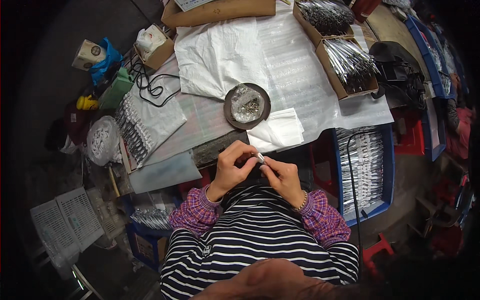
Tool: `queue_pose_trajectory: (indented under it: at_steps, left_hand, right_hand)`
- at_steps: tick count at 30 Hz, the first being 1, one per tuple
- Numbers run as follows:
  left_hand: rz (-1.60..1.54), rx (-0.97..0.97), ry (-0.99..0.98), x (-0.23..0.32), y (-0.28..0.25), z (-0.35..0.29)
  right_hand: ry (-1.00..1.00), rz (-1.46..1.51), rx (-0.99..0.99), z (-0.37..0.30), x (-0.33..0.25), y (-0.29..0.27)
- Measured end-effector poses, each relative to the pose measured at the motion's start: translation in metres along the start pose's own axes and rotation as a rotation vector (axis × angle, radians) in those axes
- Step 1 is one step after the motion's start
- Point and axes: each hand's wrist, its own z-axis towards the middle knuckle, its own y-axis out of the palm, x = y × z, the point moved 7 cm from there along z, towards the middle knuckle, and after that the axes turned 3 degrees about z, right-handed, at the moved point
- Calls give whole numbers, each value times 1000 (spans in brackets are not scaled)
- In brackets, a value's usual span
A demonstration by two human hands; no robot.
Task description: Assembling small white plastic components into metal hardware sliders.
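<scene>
My left hand point(232, 167) and my right hand point(282, 179) meet just off the near edge of the table, in front of my body. A small shiny silver metal piece point(259, 157) is pinched between their fingertips; its exact kind is too small to tell. Both hands are closed, with thumbs and forefingers touching it. Just beyond them, a stack of white paper sheets point(276, 131) lies at the table edge. Past that stands a round dark dish point(229, 107), lined with clear plastic and holding many tiny dark metal parts point(249, 106).
Cardboard boxes of thin silver rods point(348, 64) stand at the far right. A blue crate point(340, 172) with rows of silver pieces is on my right. Dark-handled metal pieces point(134, 131) and a black cable point(150, 91) lie on the left. Another person's arm point(454, 112) shows far right.
</scene>
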Motion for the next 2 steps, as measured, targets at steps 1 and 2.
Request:
queue_pose_trajectory:
  at_steps: [1, 2]
  left_hand:
    - [-33, -36, -124, -7, 1, -1]
    - [-74, -51, -144, -10, 1, 0]
  right_hand:
    - [-41, -51, 10, 0, -3, -1]
    - [-41, -51, 12, 0, -3, -1]
